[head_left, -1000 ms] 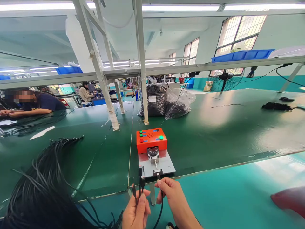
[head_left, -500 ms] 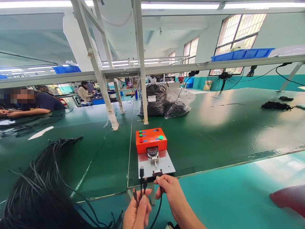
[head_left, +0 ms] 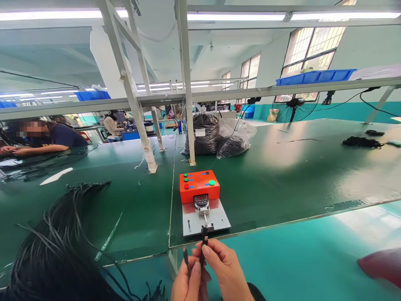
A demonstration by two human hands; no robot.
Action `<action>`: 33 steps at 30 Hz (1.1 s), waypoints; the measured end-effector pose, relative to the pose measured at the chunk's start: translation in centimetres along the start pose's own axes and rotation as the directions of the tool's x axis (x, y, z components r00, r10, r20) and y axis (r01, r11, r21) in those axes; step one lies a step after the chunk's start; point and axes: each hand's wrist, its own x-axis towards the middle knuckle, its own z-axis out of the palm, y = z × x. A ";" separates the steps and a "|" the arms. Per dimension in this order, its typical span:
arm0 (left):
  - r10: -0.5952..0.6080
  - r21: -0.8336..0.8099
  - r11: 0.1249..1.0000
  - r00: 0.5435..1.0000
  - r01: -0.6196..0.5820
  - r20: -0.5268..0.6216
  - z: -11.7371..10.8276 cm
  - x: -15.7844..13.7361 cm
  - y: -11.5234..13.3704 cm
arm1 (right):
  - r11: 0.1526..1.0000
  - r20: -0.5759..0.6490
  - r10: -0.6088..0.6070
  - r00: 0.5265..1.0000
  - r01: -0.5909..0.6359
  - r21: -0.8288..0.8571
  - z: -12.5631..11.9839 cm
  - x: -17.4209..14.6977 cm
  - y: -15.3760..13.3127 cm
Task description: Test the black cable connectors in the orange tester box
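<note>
Just in front of the bench edge, my left hand is closed on black USB cables, with one cable plug sticking up past its thumb. Beside it, my right hand pinches another black cable plug between thumb and forefinger. The two hands touch or nearly touch. Right behind the pinched plug is the metal plate of a test fixture, with a round digital gauge and an orange box with green and red buttons. Whether a plug touches the fixture, I cannot tell.
A large bundle of black cables hangs over the bench's left front. Bags of black goods stand behind the orange box, near metal posts. Black coils lie far right. A person leans on the bench at left.
My right hand has let the cable at the fixture's front go from its pinch and now grips a plug by my left hand. Both hands are closer together; the left moved right.
</note>
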 end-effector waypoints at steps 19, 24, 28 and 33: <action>-0.015 -0.064 0.998 0.992 0.006 -0.129 -0.2 0.4 -0.2 | 0.976 -0.257 -0.046 0.965 -0.011 -0.216 0.3 0.1 1.5; 0.125 0.095 0.990 0.970 -0.106 -0.210 -0.7 0.3 0.4 | 0.971 -0.192 0.059 0.980 -0.101 -0.215 -0.6 1.4 0.0; 0.172 0.099 0.983 0.959 -0.153 -0.226 -1.1 0.3 1.1 | 0.976 -0.164 0.094 0.982 -0.124 -0.182 -1.0 2.3 0.5; 0.173 0.086 0.983 0.969 -0.160 -0.174 -1.3 0.3 1.6 | 0.980 -0.147 0.103 0.984 -0.126 -0.156 -1.2 2.9 1.4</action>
